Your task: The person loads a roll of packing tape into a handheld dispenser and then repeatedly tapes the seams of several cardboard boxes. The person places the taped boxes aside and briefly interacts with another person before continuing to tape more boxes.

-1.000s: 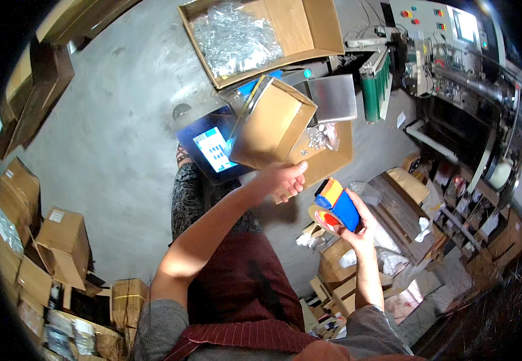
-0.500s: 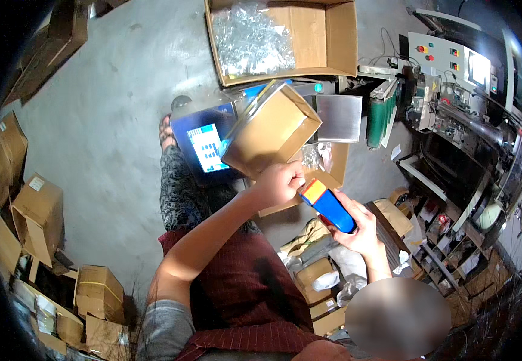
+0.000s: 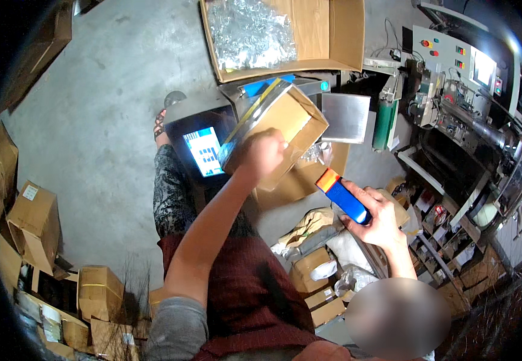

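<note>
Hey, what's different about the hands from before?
The left hand moved up and left, away from the tape dispenser, now over the small open box. The right hand still grips the dispenser, turned so its roll no longer shows. The box and lit screen stayed put.

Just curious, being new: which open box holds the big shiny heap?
The large box at the top, shiny heap inside; the smaller box by the left hand shows none.
</note>
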